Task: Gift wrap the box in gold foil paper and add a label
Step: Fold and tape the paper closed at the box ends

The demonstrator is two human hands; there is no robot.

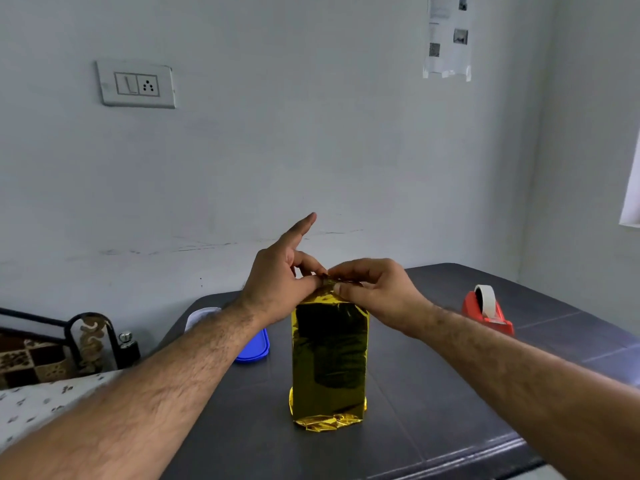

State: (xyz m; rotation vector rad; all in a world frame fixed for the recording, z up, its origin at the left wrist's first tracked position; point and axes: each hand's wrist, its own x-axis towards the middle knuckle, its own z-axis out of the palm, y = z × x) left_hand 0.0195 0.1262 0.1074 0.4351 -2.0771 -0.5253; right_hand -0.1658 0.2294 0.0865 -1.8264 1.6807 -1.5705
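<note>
Dark table (433, 393) is used to stand the box (329, 362) upright, so its top foil (332, 285) can be folded. That foil is pinched by left hand (280, 289) and right hand (377, 292); a tape dispenser (486, 311) is kept right of the box

no text can be read anywhere in the room. the sheet (447, 36) taped to the wall carries printed lines, small photos and what looks like a qr code, all too blurred to make out. the switch plate (136, 84) bears no visible marking.
</note>
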